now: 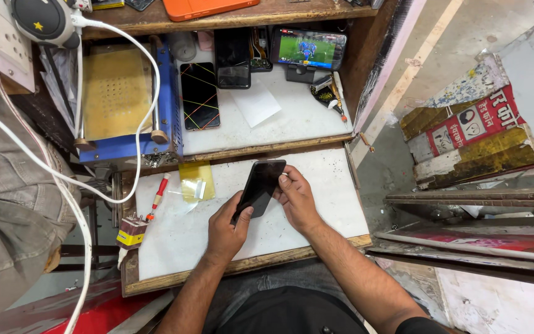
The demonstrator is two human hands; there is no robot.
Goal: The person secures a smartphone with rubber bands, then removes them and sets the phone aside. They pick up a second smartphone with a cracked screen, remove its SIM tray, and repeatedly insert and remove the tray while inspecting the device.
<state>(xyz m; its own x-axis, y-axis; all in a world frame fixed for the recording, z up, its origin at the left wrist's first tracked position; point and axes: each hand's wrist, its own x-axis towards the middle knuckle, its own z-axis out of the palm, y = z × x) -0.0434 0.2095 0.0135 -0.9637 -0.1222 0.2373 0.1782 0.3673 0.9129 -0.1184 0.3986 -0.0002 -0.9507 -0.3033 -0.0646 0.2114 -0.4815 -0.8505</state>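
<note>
Both hands grip a dark phone (259, 187) at centre frame, the left hand (225, 230) clasping its lower end, the right hand (296, 199) its right edge, tilted above a white surface (329, 204). A yellow film (196, 181) and a red screwdriver (157, 195) lie to the left, just beside; the surface's lower-right stretch lies bare. Another phone (199, 95) rests on the upper shelf (292, 117).
</note>
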